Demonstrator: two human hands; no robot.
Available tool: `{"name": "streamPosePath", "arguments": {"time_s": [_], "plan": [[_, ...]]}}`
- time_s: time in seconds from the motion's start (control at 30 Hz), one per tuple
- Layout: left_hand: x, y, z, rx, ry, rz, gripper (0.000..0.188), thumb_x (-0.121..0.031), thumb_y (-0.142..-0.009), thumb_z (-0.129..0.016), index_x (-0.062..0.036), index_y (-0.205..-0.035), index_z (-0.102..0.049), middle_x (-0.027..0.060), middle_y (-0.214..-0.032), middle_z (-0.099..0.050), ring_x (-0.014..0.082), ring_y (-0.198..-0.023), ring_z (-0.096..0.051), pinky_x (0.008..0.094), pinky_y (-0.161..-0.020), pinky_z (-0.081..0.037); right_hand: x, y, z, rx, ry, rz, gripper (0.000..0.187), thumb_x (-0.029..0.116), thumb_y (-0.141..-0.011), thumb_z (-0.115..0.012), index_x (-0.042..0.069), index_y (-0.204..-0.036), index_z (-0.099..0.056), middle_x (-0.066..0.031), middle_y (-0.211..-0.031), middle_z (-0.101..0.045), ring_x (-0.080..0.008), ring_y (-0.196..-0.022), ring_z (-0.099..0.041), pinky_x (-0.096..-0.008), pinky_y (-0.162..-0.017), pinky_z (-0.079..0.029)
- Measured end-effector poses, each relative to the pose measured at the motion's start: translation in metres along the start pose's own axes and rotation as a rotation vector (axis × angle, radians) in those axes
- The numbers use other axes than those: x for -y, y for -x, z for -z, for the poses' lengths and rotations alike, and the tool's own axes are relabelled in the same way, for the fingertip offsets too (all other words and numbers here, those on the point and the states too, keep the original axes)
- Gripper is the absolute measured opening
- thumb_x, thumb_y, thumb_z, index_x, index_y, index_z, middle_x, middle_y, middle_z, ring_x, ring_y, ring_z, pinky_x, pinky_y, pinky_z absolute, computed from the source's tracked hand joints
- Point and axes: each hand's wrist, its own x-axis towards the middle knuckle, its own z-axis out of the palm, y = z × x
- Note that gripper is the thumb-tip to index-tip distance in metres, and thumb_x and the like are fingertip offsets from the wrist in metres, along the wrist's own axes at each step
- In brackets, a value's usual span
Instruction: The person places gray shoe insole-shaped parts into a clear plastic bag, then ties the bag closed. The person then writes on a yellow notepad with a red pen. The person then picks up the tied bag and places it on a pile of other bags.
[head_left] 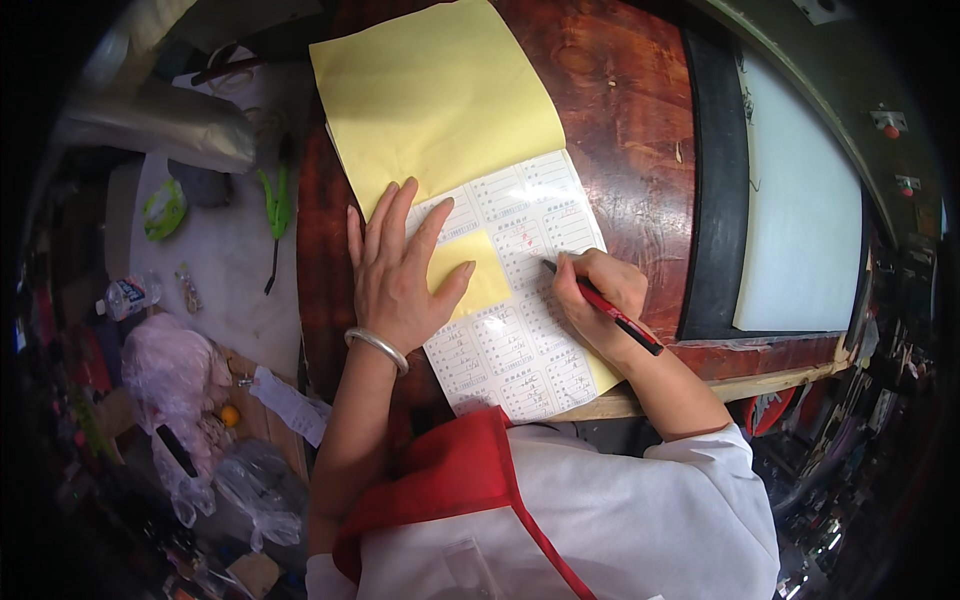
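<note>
A sheet of white printed labels (490, 350) lies on the wooden table, several of its labels marked by hand. One label is gone from it, leaving a bare yellow patch (478, 268). Beyond it spreads a blank yellow sheet (440, 95). My left hand (392, 288) rests flat, fingers spread, across the labels and the yellow sheet's near edge. In my right hand (608, 290) is a red and black pen (632, 327), pinched between the fingers. Its tip points at a label in the middle of the sheet, to the right of the patch; whether it touches the paper I cannot tell.
On the right of the reddish table (640, 120) lies a white board (800, 200) over a black mat (712, 190). A lower surface at the left bears a green-handled tool (276, 205), a green tape roll (164, 208), a plastic bottle (128, 295) and a pink plastic bag (175, 370).
</note>
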Motion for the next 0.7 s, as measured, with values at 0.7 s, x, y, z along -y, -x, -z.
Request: {"name": "streamPosePath", "arguments": {"time_s": [0.7], "plan": [[0.001, 0.0004, -0.0012, 0.0, -0.001, 0.005, 0.062, -0.031, -0.074, -0.073, -0.0163, -0.131, -0.052, 0.0133, -0.144, -0.036, 0.0324, -0.135, -0.031, 0.0575, -0.112, -0.014, 0.0012, 0.0023, 0.0019, -0.061, -0.008, -0.037, 0.025, -0.002, -0.075, -0.068, 0.004, -0.059, -0.05, -0.0092, -0.053, -0.048, -0.0221, -0.042, -0.05, -0.0323, -0.041, -0.039]]}}
